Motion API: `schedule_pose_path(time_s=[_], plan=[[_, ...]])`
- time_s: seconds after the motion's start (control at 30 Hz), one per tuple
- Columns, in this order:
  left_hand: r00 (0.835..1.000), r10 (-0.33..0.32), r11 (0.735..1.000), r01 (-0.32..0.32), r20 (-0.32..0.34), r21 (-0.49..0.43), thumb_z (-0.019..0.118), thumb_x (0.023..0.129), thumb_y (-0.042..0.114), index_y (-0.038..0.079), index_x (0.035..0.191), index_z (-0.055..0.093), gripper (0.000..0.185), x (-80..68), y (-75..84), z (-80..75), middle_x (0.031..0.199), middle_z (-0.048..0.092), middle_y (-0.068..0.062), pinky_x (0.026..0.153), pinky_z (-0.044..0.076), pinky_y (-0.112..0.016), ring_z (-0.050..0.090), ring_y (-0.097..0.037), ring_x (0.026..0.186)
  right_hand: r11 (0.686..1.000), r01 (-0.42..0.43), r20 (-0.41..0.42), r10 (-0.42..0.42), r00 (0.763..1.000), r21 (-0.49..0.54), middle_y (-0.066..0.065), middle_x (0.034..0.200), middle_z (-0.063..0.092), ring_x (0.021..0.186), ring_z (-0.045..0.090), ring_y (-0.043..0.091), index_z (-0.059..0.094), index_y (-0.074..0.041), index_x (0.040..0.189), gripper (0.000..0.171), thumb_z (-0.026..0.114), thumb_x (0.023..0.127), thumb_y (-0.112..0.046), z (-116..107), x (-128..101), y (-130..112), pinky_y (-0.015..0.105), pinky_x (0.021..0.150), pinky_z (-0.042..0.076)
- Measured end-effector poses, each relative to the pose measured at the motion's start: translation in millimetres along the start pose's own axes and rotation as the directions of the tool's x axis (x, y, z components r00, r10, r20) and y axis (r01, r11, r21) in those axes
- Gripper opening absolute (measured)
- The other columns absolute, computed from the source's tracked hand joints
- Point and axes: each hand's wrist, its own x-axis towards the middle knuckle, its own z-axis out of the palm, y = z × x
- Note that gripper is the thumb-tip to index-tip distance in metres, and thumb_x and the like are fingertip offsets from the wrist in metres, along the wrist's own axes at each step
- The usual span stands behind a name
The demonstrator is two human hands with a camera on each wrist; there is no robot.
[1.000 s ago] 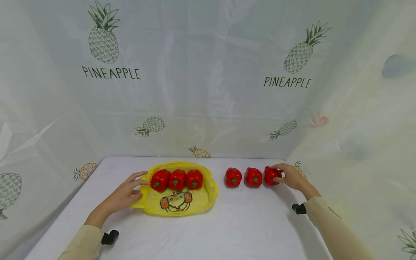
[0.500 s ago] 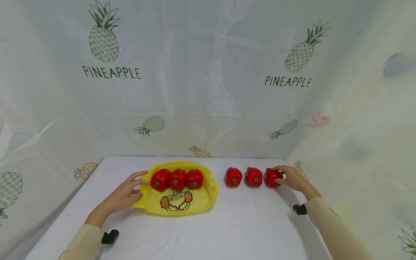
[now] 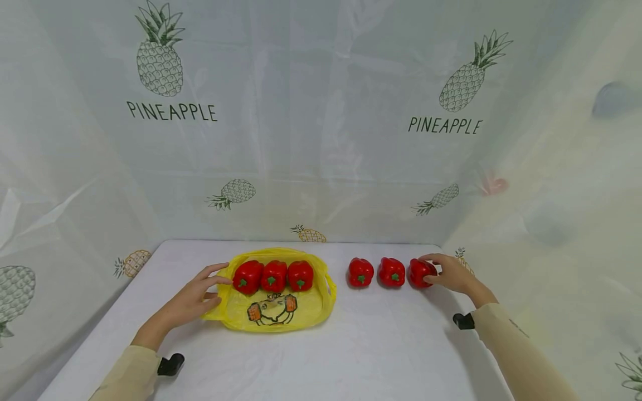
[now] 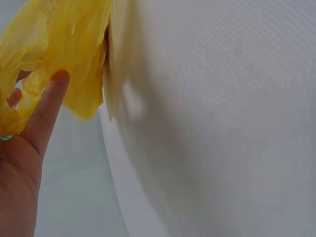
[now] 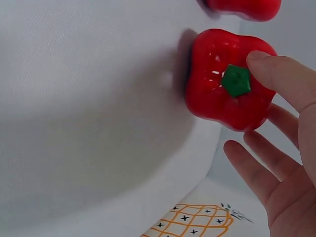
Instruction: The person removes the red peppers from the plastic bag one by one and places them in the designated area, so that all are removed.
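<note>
At the left rim of a yellow plastic bag [image 3: 308, 314] is my left hand [image 3: 185, 303], with its fingers over the edge. In the left wrist view the thumb [image 4: 49, 106] lies against the bunched yellow plastic [image 4: 74, 44], which passes between it and the fingers. Three red bell peppers [image 3: 273, 277] with green stems sit side by side in the bag. My right hand [image 3: 451, 274] holds the rightmost red bell pepper [image 5: 212, 89] on the table, thumb beside its green stem and fingers round the far side.
Two more red bell peppers [image 3: 360, 273] [image 3: 391, 272] stand in a row between the bag and my right hand. The white-covered table [image 3: 371, 345] ends at the back against a hanging sheet [image 3: 321, 139] printed with pineapples.
The rightmost bell pepper and my right hand have shifted very slightly to the right over the last second. My left hand and the bag look the same.
</note>
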Motion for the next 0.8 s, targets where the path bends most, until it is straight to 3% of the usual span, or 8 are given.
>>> schedule_pose_path(time_s=[0.27, 0.5, 0.8], plan=[[1.000, -0.001, 1.000, 0.001, -0.002, 0.011, 0.072, 0.094, -0.007, 0.010, 0.129, 0.070, 0.038, -0.1, -0.1, -0.3, 0.168, 0.030, -0.017, 0.094, 0.063, -0.041, 0.046, -0.050, 0.144, 0.996, 0.076, -0.029, -0.077, 0.997, -0.048, 0.025, 0.144, 0.061, 0.130, 0.056, 0.049, 0.063, -0.006, 0.143, 0.056, 0.084, 0.092, -0.015, -5, 4, -15, 0.065, 0.097, 0.059], [1.000, -0.006, 1.000, 0.006, -0.001, 0.011, 0.072, 0.094, -0.007, 0.011, 0.128, 0.070, 0.038, -0.2, -0.4, -0.2, 0.168, 0.030, -0.017, 0.095, 0.063, -0.042, 0.043, -0.050, 0.145, 0.987, 0.145, -0.040, -0.148, 0.988, -0.072, 0.021, 0.147, 0.061, 0.134, 0.056, 0.046, 0.061, -0.009, 0.146, 0.059, 0.083, 0.092, -0.013, -9, 12, -51, 0.065, 0.102, 0.056], [1.000, 0.003, 1.000, -0.003, -0.003, 0.007, 0.072, 0.094, -0.007, 0.009, 0.129, 0.070, 0.039, -0.8, 2.3, 0.3, 0.168, 0.030, -0.018, 0.094, 0.063, -0.043, 0.044, -0.051, 0.144, 0.972, 0.223, -0.071, -0.229, 0.971, -0.079, 0.018, 0.147, 0.061, 0.136, 0.056, 0.042, 0.062, -0.010, 0.147, 0.061, 0.085, 0.091, -0.015, 1, 18, -99, 0.063, 0.104, 0.056]])
